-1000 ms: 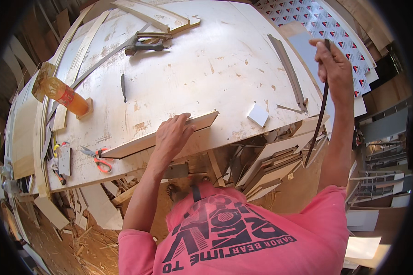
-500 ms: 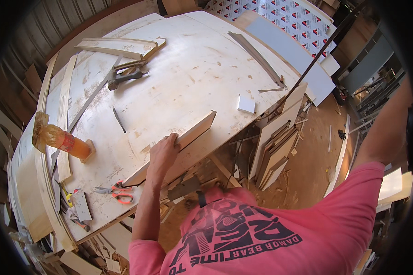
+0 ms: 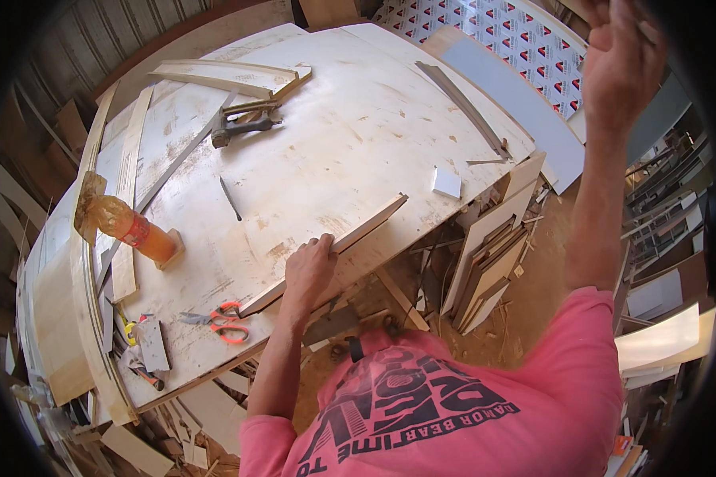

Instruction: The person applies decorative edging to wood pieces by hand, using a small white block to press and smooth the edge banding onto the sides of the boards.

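Should the left hand (image 3: pixel 310 269), gripping the board (image 3: pixel 374 222), slacken, the board could knock the shears (image 3: pixel 229 323) at eight o'clock (right hand (image 3: pixel 622 75): I cannot tell its state).

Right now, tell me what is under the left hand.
The left hand lies over a narrow board, which shows on either side of it. The stretch directly beneath the hand is covered and cannot be seen.

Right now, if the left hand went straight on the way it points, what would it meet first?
Beyond the board under the left hand, the way looks free across the white tabletop to its far edge, though the fisheye view makes depth unclear.
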A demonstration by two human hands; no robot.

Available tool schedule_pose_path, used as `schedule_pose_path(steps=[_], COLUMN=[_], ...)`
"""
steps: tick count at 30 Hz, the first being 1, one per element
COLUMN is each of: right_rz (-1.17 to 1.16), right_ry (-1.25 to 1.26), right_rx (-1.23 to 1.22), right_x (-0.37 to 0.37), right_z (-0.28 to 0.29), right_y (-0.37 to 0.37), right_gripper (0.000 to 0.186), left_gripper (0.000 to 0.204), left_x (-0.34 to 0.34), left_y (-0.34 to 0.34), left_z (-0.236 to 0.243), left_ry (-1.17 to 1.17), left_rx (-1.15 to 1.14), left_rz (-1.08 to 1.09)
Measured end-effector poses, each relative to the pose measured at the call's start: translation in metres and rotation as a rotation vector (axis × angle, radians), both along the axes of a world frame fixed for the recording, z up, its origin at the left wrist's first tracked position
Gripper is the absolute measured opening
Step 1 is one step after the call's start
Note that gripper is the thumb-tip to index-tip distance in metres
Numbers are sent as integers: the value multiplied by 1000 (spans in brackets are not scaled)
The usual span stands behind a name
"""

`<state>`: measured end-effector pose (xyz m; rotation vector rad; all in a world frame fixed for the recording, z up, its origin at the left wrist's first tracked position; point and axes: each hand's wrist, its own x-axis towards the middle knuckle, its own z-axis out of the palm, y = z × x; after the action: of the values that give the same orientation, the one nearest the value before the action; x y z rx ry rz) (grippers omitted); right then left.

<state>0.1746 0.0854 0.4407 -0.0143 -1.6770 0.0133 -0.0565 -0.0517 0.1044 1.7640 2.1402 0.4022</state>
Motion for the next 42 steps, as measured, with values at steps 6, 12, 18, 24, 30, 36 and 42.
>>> schedule_pose_path(steps=[6, 12, 18, 24, 30, 36, 42], right_rz=[-227, -189, -237, -927, -899, -784, -261], right_ry=[-525, -1029, -957, -982, -1164, -1290, -979], right_rx=[-500, -586, -676, -1027, -1115, -878, -1040], right_x=[6, 33, 64, 124, 98, 113, 78], right_z=[-237, -415, -437, -436, -437, -431, -356], right_y=[115, 150, 142, 186, 180, 206, 178], right_gripper=[32, 52, 59, 62, 88, 87, 81], left_gripper=[22, 29, 30, 32, 29, 25, 28], left_x=[-1, 2, 11, 19, 17, 14, 10], left_y=[2, 2, -2, 12, 16, 13, 12], left_z=[4, 14, 16, 19, 21, 18, 16], left_ry=[-1, -2, -11, -20, 14, 43, 57], left_rx=[48, -1, -43, -92, -110, -63, -97], left_rz=[22, 83, 177, 217, 220, 199, 208])
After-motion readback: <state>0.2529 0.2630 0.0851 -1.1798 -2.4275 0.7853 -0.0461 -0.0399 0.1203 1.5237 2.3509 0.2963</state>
